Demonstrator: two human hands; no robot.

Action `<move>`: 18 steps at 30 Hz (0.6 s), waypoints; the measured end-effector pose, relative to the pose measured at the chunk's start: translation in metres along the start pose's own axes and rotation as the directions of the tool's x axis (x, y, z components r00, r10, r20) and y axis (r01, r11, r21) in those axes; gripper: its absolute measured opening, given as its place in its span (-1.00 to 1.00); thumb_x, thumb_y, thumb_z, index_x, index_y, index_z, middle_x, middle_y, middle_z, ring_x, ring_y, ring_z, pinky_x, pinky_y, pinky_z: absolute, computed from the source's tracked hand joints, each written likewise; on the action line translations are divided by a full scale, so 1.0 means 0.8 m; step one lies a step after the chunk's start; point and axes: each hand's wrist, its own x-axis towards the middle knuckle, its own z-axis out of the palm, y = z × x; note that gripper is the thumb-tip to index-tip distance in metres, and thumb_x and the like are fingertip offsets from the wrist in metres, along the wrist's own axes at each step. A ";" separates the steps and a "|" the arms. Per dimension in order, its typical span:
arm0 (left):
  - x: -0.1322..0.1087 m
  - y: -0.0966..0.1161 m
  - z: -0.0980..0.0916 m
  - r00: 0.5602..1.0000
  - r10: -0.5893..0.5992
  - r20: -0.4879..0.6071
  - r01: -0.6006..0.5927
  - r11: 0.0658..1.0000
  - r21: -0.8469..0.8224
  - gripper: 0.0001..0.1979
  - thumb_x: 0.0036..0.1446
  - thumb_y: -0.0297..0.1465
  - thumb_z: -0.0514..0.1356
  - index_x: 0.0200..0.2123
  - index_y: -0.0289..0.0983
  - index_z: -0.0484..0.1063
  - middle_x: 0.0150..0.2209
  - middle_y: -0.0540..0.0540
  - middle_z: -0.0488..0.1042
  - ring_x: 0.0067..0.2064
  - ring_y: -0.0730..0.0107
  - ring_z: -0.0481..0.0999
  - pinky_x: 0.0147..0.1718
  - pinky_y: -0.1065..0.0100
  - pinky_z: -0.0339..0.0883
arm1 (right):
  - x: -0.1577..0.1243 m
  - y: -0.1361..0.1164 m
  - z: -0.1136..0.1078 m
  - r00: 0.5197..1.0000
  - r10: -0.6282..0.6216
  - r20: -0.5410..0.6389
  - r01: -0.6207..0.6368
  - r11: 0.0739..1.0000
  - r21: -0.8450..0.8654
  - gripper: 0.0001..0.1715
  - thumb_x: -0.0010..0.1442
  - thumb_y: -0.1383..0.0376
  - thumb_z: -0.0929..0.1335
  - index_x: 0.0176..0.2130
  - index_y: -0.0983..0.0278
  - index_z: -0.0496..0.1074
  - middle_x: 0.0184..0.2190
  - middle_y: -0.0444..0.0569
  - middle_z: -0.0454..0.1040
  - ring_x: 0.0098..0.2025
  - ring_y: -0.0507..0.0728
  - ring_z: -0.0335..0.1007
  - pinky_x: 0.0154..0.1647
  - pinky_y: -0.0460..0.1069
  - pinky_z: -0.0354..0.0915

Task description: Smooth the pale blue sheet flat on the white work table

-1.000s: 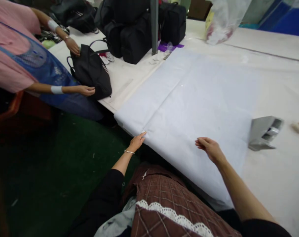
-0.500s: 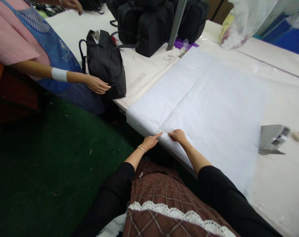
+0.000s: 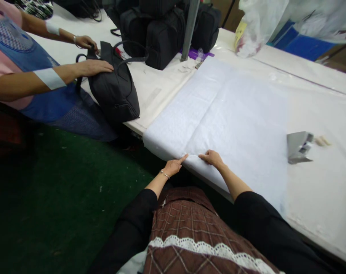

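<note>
A large stack of white sheets (image 3: 233, 118) lies on the white table (image 3: 318, 190), its near edge hanging slightly over the table's front. My left hand (image 3: 174, 166) rests at that front edge with the index finger stretched out onto the top sheet. My right hand (image 3: 211, 158) sits just beside it, fingers curled and pinching the sheet's edge. The two hands are a few centimetres apart, both at the fold line that runs up the stack.
A grey metal block (image 3: 298, 146) stands on the table at right. A co-worker in a pink top and blue apron holds a black bag (image 3: 112, 89) at left. More black bags (image 3: 164, 34), a grey pole (image 3: 188, 30) and a plastic bag (image 3: 254, 26) stand at the back.
My right hand swept left across the sheets from the right side and now pinches the edge beside my left hand. The co-worker shifted their hands on the black bag.
</note>
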 end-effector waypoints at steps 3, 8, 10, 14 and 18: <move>0.001 -0.002 0.001 1.000 0.010 0.011 -0.010 1.000 -0.002 -0.22 0.30 -0.43 0.07 0.45 0.04 -0.26 -0.10 -0.06 0.61 -0.08 0.17 0.61 -0.13 0.29 0.42 | -0.001 0.021 -0.026 0.995 -0.007 -0.101 0.011 0.999 0.032 -0.50 0.24 -0.01 0.34 -0.12 0.38 0.51 -0.31 0.15 0.60 -0.28 0.19 0.53 -0.21 0.04 0.39; -0.002 -0.002 0.000 1.000 -0.001 0.015 0.001 1.000 -0.027 -0.21 0.27 -0.45 0.07 0.45 0.00 -0.26 -0.10 -0.08 0.60 -0.07 0.16 0.59 -0.11 0.28 0.41 | 0.007 -0.019 -0.028 0.866 -0.247 -0.434 0.268 0.963 -0.015 -0.31 0.39 0.06 0.19 0.35 0.37 0.11 0.33 0.24 0.21 0.35 0.24 0.11 0.31 0.17 0.10; -0.005 -0.003 0.001 1.000 -0.001 0.025 0.002 0.999 -0.034 -0.22 0.27 -0.45 0.05 0.45 -0.02 -0.24 -0.09 -0.09 0.59 -0.06 0.15 0.58 -0.08 0.25 0.40 | 0.012 -0.045 -0.004 0.707 -0.465 -0.533 0.456 0.876 -0.160 -0.30 0.40 0.06 0.18 0.37 0.37 0.09 0.40 0.20 0.08 0.45 0.27 -0.14 0.42 0.25 -0.13; -0.005 -0.008 0.006 0.998 -0.021 0.063 0.022 0.999 -0.027 -0.22 0.25 -0.43 0.05 0.45 -0.01 -0.21 -0.10 -0.14 0.57 -0.07 0.10 0.57 -0.05 0.19 0.40 | 0.032 -0.060 0.062 0.452 -0.721 -0.525 0.591 0.683 -0.429 -0.30 0.40 0.03 0.18 0.37 0.33 0.13 0.41 0.15 0.07 0.48 0.26 -0.24 0.44 0.28 -0.29; -0.004 -0.013 0.014 0.995 -0.038 0.093 0.041 0.999 -0.030 -0.19 0.21 -0.43 0.04 0.45 0.02 -0.23 -0.04 -0.17 0.54 -0.04 0.05 0.54 0.02 0.11 0.38 | 0.057 -0.037 0.107 0.382 -0.785 -0.488 0.594 0.613 -0.522 -0.28 0.36 -0.01 0.24 0.36 0.26 0.18 0.39 0.09 0.12 0.48 0.29 -0.25 0.44 0.29 -0.36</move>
